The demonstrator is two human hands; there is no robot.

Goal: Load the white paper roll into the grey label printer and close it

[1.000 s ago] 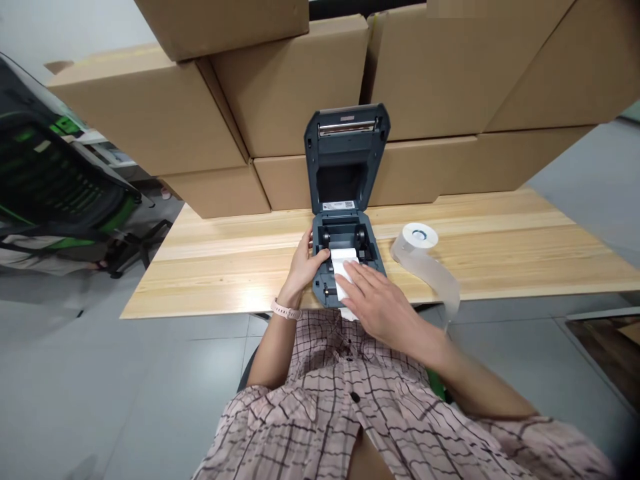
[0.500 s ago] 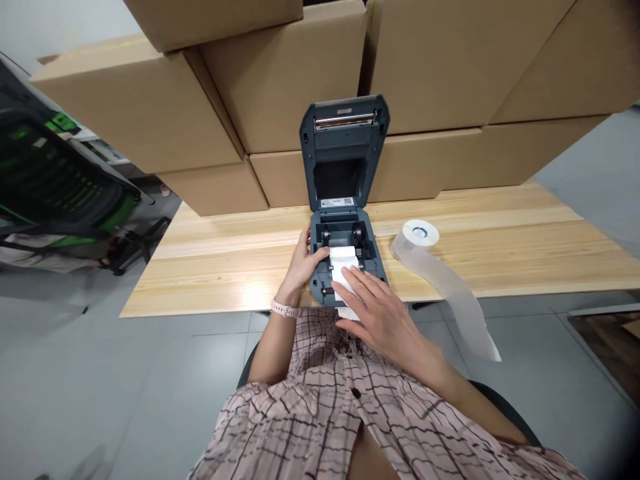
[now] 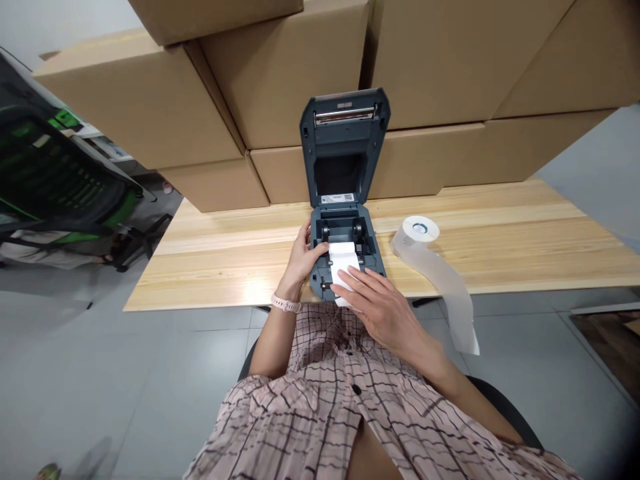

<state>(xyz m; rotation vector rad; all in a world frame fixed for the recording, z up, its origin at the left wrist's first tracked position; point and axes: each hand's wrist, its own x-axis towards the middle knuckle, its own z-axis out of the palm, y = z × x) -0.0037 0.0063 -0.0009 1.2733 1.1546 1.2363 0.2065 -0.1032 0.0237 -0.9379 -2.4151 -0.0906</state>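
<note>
A dark grey label printer [image 3: 345, 143] stands at the table's front edge with its lid raised. White label paper [image 3: 345, 261] lies in its lower half and reaches over the front edge. My left hand [image 3: 303, 259] grips the printer's left side, its thumb near the paper. My right hand [image 3: 383, 308] lies over the paper's front part with the fingers stretched out and slightly spread. To the right, a roll of labels [image 3: 404, 233] rests on the table, and its loose strip [image 3: 453, 287] hangs over the front edge.
Large cardboard boxes [image 3: 285, 73] are stacked along the back of the wooden table [image 3: 200, 267]. On the left is a black and green chair [image 3: 65, 173] with a person partly visible behind it.
My right hand has shifted slightly on the paper, toward the printer's front. The hanging end of the loose strip has swung left. The whole view has moved a little.
</note>
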